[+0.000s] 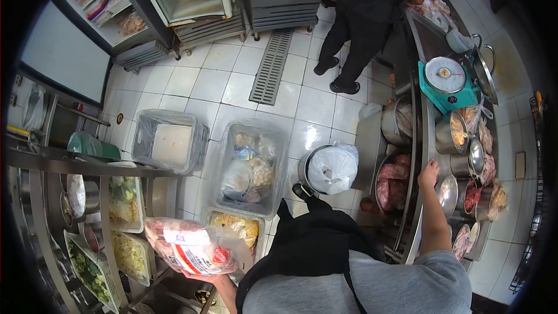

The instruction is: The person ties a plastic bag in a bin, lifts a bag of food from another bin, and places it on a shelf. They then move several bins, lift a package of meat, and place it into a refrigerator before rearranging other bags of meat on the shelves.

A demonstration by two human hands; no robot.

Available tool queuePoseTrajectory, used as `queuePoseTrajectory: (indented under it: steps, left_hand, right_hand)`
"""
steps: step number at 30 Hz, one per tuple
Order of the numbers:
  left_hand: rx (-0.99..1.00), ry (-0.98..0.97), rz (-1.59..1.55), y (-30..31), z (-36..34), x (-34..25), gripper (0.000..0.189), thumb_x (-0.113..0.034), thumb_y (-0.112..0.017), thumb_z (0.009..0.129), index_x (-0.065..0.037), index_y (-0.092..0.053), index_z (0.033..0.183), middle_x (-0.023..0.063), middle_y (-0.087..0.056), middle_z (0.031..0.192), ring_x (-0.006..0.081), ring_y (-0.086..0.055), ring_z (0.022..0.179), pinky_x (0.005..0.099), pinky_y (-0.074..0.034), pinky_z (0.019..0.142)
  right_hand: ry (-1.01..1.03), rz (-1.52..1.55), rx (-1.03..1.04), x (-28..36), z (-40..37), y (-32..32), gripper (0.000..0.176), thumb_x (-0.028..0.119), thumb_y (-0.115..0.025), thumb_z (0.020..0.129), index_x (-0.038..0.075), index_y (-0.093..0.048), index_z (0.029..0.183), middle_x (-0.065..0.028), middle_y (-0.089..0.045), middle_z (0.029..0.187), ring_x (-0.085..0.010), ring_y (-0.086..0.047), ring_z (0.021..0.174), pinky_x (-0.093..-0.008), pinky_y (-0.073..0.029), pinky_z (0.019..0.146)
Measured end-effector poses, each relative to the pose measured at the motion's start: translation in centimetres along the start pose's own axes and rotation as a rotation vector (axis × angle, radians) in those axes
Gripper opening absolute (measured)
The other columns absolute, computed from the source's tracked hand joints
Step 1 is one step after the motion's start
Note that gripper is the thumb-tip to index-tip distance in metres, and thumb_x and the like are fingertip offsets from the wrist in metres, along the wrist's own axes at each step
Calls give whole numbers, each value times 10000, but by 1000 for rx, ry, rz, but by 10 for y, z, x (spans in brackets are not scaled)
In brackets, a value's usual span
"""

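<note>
**Bag of meat held over kitchen bins**

A person's left hand [204, 278] cradles a clear bag [192, 250] from beneath, fingers curled up against its underside. The bag, packed with pale pink meat and bearing a red-and-white label, lies across the palm. Its long axis runs sideways, the far end pointing away to the left and the label end sitting over the hand.

Just beyond the grip, a floor bin [235, 225] holds yellow food. Past it, a larger clear bin [279, 157] is filled with bagged items, and a third bin [171, 142] contains a white block. To the left of the grip, shelf trays [131, 253] carry chopped greens and shredded vegetables.

Well to the right of the grip, the right hand [429, 171] rests on the counter edge [419, 209]; whether its fingers clasp the edge cannot be told. Below that hand a big pot [392, 183] holds red meat, and steel pots [459, 134] of food stand beside it. A pot lined with a white bag [331, 168] sits on the floor between the two hands.
</note>
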State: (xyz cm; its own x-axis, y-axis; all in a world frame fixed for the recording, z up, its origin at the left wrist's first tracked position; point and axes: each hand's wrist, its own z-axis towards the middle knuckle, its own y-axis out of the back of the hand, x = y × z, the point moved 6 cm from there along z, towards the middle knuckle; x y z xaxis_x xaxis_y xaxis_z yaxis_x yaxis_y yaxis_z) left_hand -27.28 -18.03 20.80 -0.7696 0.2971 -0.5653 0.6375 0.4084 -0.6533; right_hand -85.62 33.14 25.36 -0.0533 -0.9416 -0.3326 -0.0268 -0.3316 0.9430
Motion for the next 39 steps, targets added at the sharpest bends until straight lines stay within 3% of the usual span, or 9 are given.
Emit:
queuePoseTrajectory:
  steps: [10, 11, 14, 18, 26, 29, 39]
  left_hand:
    - [13, 33, 11, 10, 6, -6, 754, -558, -502, 703, -113, -348, 1292, 81, -376, 1314, 312, -366, 1177, 481, -288, 980]
    - [-9, 41, 20, 10, 9, -3, 719, -524, -484, 712, -104, -361, 1282, 77, -390, 1305, 308, -390, 1159, 465, -314, 962]
    - [0, -8, 90, 19, 26, 3, 718, -601, -377, 748, -130, -348, 1289, 77, -375, 1311, 295, -391, 1150, 461, -349, 928]
    - [-57, 23, 49, 7, 26, 11, 742, -544, -506, 694, -86, -382, 1264, 83, -427, 1273, 290, -419, 1128, 437, -342, 937]
    - [-40, 30, 81, -19, 14, 15, 698, -511, -512, 691, -81, -408, 1230, 83, -468, 1221, 281, -461, 1074, 426, -382, 890]
    - [-21, 42, 83, -21, 16, 16, 698, -507, -514, 688, -81, -407, 1231, 82, -469, 1220, 277, -462, 1074, 421, -384, 889]
    - [4, 43, 20, -4, 38, 25, 637, -496, -502, 723, -105, -430, 1220, 57, -456, 1248, 251, -450, 1092, 425, -368, 899]
  right_hand:
    - [42, -33, -42, 0, 1, -3, 452, -36, -422, 756, -81, -358, 1201, -167, -407, 1144, -333, -433, 990, -361, -410, 848]
    - [35, -21, -44, 1, 1, -2, 454, -37, -425, 753, -81, -359, 1200, -168, -408, 1140, -335, -434, 987, -362, -410, 845]
    - [28, 9, -63, 0, -1, -3, 472, -33, -435, 745, -81, -354, 1207, -169, -411, 1129, -336, -438, 976, -362, -409, 837]
    - [31, 2, -47, -2, -3, -2, 479, -29, -437, 747, -75, -349, 1215, -165, -412, 1126, -330, -436, 983, -357, -410, 842]
    - [11, 51, -44, -3, 0, -5, 553, -56, -478, 695, -56, -341, 1231, -155, -395, 1154, -348, -438, 980, -375, -404, 860]
    - [34, -20, -40, -3, -1, -6, 513, -23, -444, 746, -61, -325, 1244, -155, -410, 1133, -322, -432, 987, -361, -414, 846]
    - [46, -5, -83, -2, -8, -3, 484, -23, -418, 755, -57, -341, 1232, -162, -411, 1129, -328, -441, 967, -360, -412, 836]
